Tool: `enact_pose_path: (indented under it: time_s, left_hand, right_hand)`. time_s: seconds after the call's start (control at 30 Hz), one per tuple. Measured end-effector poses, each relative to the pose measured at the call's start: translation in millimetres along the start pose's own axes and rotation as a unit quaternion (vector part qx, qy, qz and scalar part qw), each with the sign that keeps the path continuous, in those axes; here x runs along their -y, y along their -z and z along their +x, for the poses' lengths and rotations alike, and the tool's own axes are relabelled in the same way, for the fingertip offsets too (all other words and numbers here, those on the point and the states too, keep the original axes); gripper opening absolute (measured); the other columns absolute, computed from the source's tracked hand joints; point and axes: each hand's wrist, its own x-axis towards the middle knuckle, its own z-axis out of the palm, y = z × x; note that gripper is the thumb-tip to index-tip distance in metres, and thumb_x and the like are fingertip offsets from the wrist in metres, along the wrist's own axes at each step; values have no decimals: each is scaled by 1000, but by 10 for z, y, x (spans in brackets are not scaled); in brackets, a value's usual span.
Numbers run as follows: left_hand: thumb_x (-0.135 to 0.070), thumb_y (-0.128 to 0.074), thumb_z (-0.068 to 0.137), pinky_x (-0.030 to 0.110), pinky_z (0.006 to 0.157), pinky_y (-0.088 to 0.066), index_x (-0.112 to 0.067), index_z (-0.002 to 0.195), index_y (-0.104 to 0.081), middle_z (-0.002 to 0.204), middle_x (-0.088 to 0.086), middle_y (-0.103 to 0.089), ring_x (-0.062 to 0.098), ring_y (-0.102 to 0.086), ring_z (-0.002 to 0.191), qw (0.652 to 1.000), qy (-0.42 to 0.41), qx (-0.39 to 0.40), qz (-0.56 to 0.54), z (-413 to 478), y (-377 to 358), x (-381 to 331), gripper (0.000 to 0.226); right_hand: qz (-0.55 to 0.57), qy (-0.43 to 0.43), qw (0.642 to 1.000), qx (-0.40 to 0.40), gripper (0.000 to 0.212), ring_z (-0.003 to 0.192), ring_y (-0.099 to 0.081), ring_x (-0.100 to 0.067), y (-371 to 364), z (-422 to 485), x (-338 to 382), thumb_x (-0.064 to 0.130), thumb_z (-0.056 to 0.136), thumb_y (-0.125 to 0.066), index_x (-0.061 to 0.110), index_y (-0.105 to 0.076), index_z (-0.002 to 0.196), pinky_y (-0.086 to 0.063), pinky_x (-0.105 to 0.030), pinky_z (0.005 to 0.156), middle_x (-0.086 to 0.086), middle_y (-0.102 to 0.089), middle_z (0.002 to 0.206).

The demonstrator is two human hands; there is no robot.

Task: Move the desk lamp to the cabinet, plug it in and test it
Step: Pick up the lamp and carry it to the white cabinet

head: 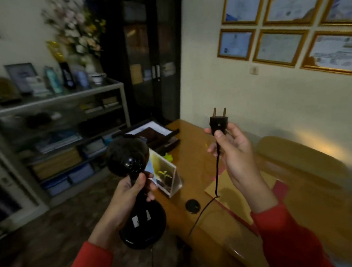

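I hold a black desk lamp (129, 156) in the air by its neck with my left hand (131, 189); its round shade points away and its round base (145, 228) hangs low, toward me. My right hand (232, 148) grips the lamp's black two-pin plug (218, 121), pins pointing up. The black cord (216, 178) hangs from the plug and loops down toward the base. A low grey cabinet (65, 96) with a glass top stands at the left, crowded with frames, trophies and a flower vase.
A wooden desk (192, 153) lies below my hands, with an acrylic photo stand (167, 177), a cable grommet (193, 206), a brown envelope (236, 183) and a black tray. A tall dark cupboard (145, 52) stands behind. Framed certificates and a wall switch (254, 69) are at the right.
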Motion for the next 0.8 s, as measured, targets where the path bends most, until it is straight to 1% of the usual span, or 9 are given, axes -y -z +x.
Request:
enact_pose_path:
  time_s: [0.17,0.23,0.3,0.33,0.37,0.47,0.53,0.67,0.8]
  left_hand:
    - [-35,-45,82,19,50,-51,-3,93,-59,62,2,-67,11,-59,49,998,-5,-58,9,-211,704,-241,37]
    - [-49,-55,77,19,49,-51,-3,96,-58,61,1,-67,11,-58,48,997,-10,-80,6,-275,974,-325,50]
    - [-67,-69,60,19,48,-51,-6,95,-60,61,1,-66,11,-58,48,995,-16,-99,10,-301,1227,-405,71]
    - [-71,-72,54,20,48,-51,-7,94,-61,62,2,-66,12,-58,48,994,-17,-107,12,-304,1353,-443,76]
    - [-72,-72,52,20,48,-51,-8,93,-62,62,2,-65,12,-58,48,993,-19,-115,11,-304,1479,-474,77]
    - [-71,-67,58,19,47,-50,-9,93,-63,64,3,-64,12,-57,47,990,-31,-140,13,-273,1863,-534,72]
    - [-71,-65,61,19,48,-50,-11,95,-64,65,2,-64,12,-57,48,988,-39,-149,20,-214,2133,-574,69]
    - [-72,-65,62,18,47,-48,-9,97,-62,64,0,-64,11,-56,46,984,-61,-161,39,-15,2696,-719,73]
    - [-70,-66,64,20,48,-48,-12,95,-64,64,1,-64,12,-56,46,982,-70,-173,40,258,3310,-879,66]
  right_hand:
    - [46,-3,996,76,31,49,-60,-4,-798,97,-278,7,95,-50,33,-67,96,-44,-13,46,6,-77,89]
    - [56,-6,993,106,30,50,-60,-4,-1106,158,-391,10,94,-52,35,-69,95,-44,-14,46,4,-77,90]
    - [56,-9,990,132,30,50,-60,-4,-1391,232,-503,13,92,-54,37,-70,95,-45,-14,46,3,-77,91]
    - [57,-13,988,144,30,50,-60,-5,-1529,276,-557,13,91,-54,38,-70,96,-45,-14,46,2,-77,91]
    - [59,-20,986,154,29,51,-60,-5,-1666,324,-610,14,91,-55,38,-70,97,-46,-15,46,2,-77,91]
    - [67,-41,979,187,27,53,-62,-4,-2075,491,-761,19,88,-56,41,-71,96,-47,-14,48,2,-77,93]
    - [76,-45,975,205,28,52,-61,-5,-2357,629,-872,16,91,-56,39,-71,95,-47,-15,48,1,-76,94]
    - [80,-52,967,235,27,54,-60,-7,-2939,950,-1084,11,95,-53,34,-67,99,-45,-19,49,1,-76,94]
    - [102,-57,960,255,21,55,-60,-5,-3565,1351,-1258,21,83,-59,31,-65,100,-45,-17,49,2,-75,93]
